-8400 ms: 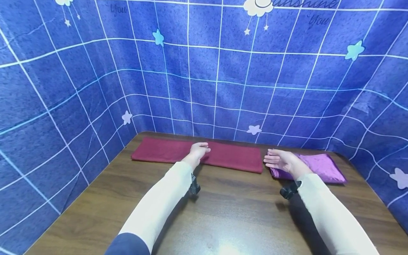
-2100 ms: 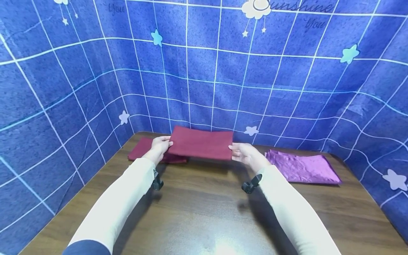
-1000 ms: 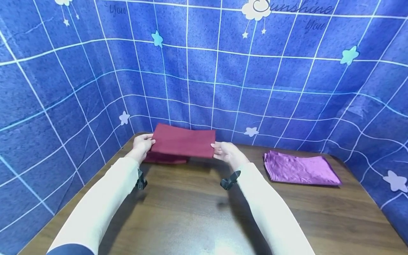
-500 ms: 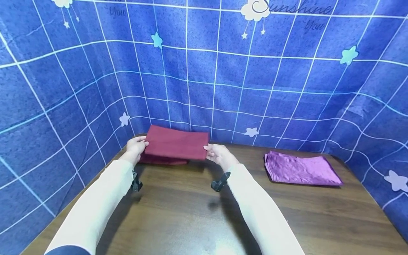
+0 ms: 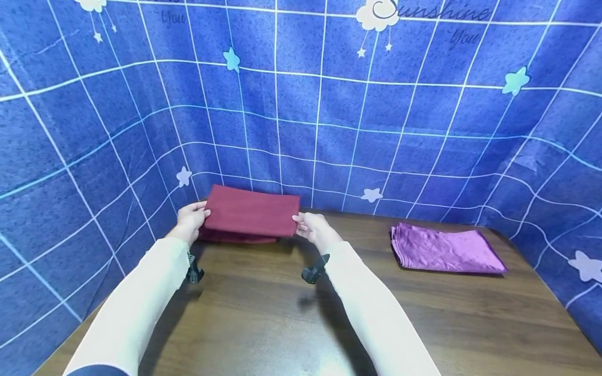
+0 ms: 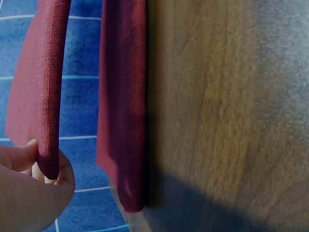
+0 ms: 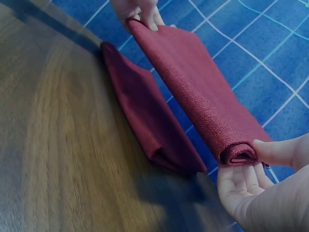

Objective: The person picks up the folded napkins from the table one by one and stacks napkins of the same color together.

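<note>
A dark red folded cloth (image 5: 251, 211) is held up between my two hands above the table's back left. My left hand (image 5: 190, 222) pinches its left end, thumb on top and fingers beneath. At the other end my right hand (image 5: 314, 228) grips it the same way; the right wrist view shows rolled layers of the held cloth (image 7: 198, 87) at that end. Underneath lies a second dark red folded cloth (image 7: 145, 106), flat on the table and mostly hidden in the head view. A gap separates the two cloths in both wrist views.
On the right of the wooden table (image 5: 263, 313) lies a shiny purple folded cloth (image 5: 444, 248), its layers showing at the left end. A blue curtain (image 5: 301, 120) with white grid lines and stars hangs along the back and both sides.
First both hands were empty over the table and the red cloths lay end to end. The right one was then lifted and carried left over the other, slowing lately. The purple cloth stays put.
</note>
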Motion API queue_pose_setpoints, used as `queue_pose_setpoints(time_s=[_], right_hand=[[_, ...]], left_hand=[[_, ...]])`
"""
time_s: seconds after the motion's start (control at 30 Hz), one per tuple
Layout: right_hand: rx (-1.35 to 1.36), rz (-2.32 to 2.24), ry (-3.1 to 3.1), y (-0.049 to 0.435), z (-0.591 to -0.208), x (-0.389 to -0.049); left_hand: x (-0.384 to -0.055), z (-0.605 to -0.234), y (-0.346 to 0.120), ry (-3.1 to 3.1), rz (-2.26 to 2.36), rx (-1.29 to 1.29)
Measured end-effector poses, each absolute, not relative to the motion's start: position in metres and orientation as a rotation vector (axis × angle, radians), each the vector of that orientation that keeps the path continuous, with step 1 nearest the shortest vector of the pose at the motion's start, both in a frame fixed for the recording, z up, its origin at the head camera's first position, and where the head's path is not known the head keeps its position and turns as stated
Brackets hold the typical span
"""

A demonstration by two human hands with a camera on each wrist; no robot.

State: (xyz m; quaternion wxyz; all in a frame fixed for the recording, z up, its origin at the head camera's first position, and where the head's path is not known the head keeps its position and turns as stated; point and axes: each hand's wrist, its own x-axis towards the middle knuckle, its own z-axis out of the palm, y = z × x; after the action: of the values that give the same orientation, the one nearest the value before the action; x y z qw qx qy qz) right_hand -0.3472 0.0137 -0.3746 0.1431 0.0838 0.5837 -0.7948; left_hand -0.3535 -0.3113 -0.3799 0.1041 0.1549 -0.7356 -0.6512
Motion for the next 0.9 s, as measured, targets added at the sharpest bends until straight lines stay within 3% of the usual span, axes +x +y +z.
queue_pose_setpoints(time_s=[0.73,0.9], right_hand=[[0.214,-2.268,1.777,-0.006,-0.384,-0.351],[0.224,-2.259,1.777,-0.016,-0.389,-0.354]], left_hand=[[-0.356,-0.385,-0.326,-2.165,-1.897,0.471],[-0.352,-0.383,-0.326,-2.222,-1.772,0.592]])
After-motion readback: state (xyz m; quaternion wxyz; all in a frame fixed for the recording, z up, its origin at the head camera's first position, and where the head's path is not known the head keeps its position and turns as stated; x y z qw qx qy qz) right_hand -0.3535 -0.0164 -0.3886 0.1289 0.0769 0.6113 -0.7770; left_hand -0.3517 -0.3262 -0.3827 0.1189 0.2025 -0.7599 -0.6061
